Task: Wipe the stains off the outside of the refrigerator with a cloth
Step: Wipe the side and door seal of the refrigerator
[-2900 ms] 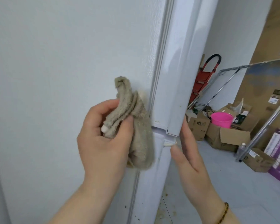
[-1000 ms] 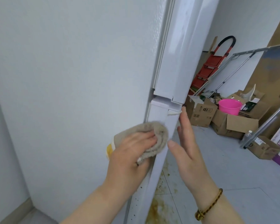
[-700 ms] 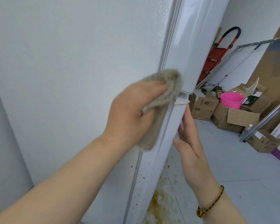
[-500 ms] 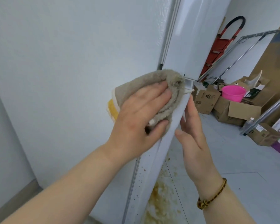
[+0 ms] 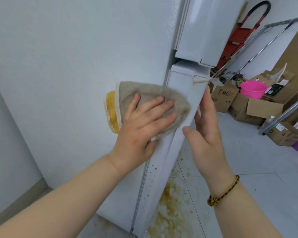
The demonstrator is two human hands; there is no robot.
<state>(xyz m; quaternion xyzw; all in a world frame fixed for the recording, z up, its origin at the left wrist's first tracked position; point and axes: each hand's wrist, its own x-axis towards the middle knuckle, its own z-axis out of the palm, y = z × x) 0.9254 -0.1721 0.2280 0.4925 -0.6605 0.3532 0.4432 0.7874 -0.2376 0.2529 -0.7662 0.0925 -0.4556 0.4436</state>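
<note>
Pale floor tiles (image 5: 265, 186) run far right to cardboard boxes (image 5: 258, 107), with a brown spill (image 5: 169, 206) near the refrigerator's foot. Your refrigerator (image 5: 76, 66) is rigid, smooth painted metal, so you can likely lean on it. Against its side and lower door edge sits the cloth (image 5: 150, 90): soft, fluffy, light, quick to bunch, best pinned under a flat palm. Your left grip (image 5: 144, 121) presses it, fingers spread. Your right grip (image 5: 206, 124), released, touches the door edge. Brown specks (image 5: 151, 170) dot the edge below.

The single head-worn camera looked forward and down from close range along the refrigerator (image 5: 76, 66) side edge, both hands near the lens, with the floor (image 5: 248, 194) stretching away rightward.
</note>
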